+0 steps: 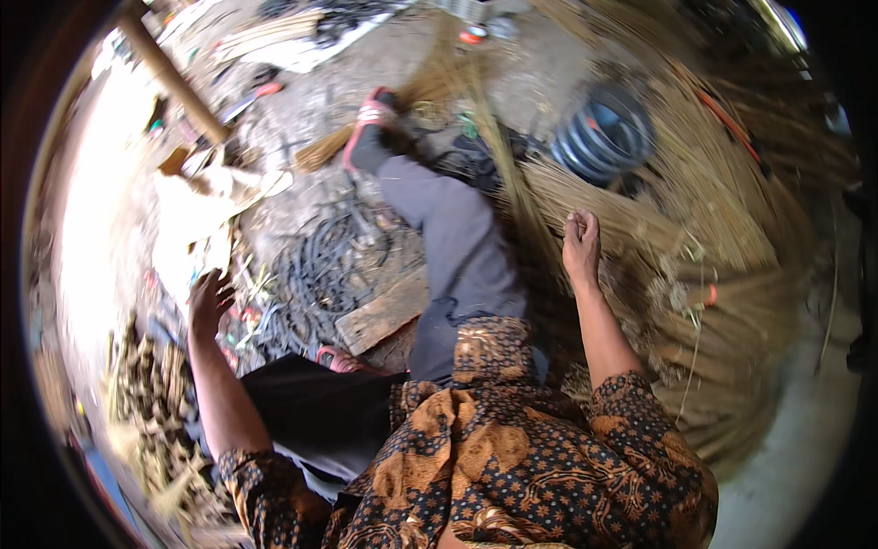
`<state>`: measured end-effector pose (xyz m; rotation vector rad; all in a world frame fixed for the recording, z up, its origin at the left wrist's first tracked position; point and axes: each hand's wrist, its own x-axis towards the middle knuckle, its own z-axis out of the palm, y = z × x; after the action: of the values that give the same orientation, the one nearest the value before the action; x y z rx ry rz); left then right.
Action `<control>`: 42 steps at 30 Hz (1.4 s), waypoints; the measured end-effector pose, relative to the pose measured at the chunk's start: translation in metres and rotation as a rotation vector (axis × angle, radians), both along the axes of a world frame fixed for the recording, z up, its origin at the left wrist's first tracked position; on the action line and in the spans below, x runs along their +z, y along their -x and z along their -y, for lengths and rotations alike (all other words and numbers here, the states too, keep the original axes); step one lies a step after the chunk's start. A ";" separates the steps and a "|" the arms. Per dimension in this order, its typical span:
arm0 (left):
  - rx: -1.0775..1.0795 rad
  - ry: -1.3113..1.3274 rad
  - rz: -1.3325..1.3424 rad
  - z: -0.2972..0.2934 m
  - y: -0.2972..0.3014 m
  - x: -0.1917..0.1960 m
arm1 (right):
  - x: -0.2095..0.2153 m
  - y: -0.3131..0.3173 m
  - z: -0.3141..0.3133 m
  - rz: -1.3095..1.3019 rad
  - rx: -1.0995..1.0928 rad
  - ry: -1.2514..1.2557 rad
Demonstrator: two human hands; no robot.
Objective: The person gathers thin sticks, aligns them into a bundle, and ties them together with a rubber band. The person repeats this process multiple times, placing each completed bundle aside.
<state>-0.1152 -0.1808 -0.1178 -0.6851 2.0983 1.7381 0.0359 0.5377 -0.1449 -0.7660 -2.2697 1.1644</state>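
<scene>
Above the floor: left hand fingers parted, nothing seen held.
Right hand grip can't be told; straw is best gathered ends-even.

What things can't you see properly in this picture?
In the head view:
Left hand: blurred, so I can't tell whether its fingertips touch anything.
Right hand: its curled fingers are too small and soft to show if they pinch anything.
Wooden pole: top cut off by the upper edge.
Whatever lies under the ribbed container: hidden by it.
</scene>
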 end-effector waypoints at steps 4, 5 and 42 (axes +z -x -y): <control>-0.021 0.044 0.032 0.007 0.029 -0.022 | 0.009 -0.059 -0.054 0.005 -0.237 0.086; -0.072 -0.006 0.022 0.006 0.040 -0.028 | 0.017 -0.080 -0.064 0.017 -0.244 0.130; -0.357 0.151 0.228 -0.109 0.142 -0.049 | 0.000 -0.600 -0.109 0.627 -1.384 0.561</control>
<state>-0.2568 -0.0721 -0.1665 -0.4838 2.0559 1.2613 0.6355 0.6472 -0.1449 -2.5759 -1.0434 0.8042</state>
